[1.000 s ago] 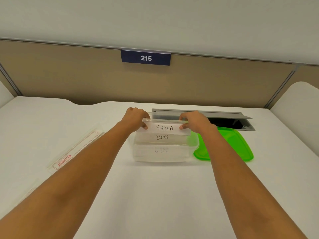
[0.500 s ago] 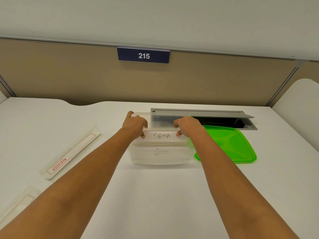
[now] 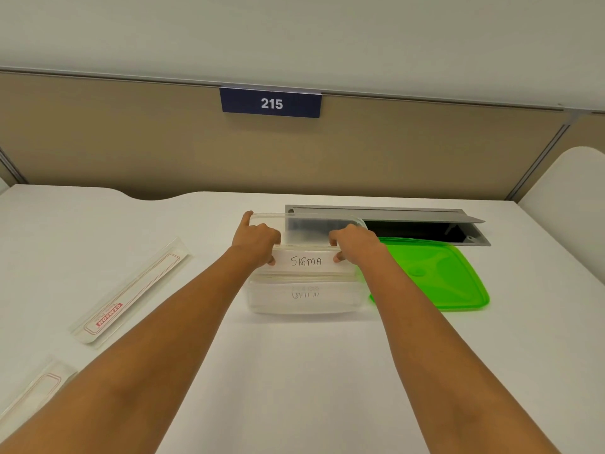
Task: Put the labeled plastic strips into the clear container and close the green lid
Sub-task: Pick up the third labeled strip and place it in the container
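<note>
A clear rectangular container [image 3: 304,299] stands open on the white desk. Over its near rim both hands hold a white strip labelled SIGMA [image 3: 306,261]. My left hand [image 3: 257,239] pinches the strip's left end, its index finger pointing along the container's far left corner. My right hand [image 3: 353,242] pinches the right end. More lettered strips show blurred through the container's front wall. The green lid [image 3: 438,273] lies flat on the desk, touching the container's right side.
Two clear sleeves with red print lie at the left: one [image 3: 131,291] mid-left, another [image 3: 31,391] at the bottom-left edge. A grey cable hatch [image 3: 425,224] stands open behind the lid. A beige partition with a "215" sign [image 3: 271,103] backs the desk.
The SIGMA strip has sunk lower into the container; the BETA strip seen beneath it a second ago is now out of sight below the rim. Both hands moved down with it.
</note>
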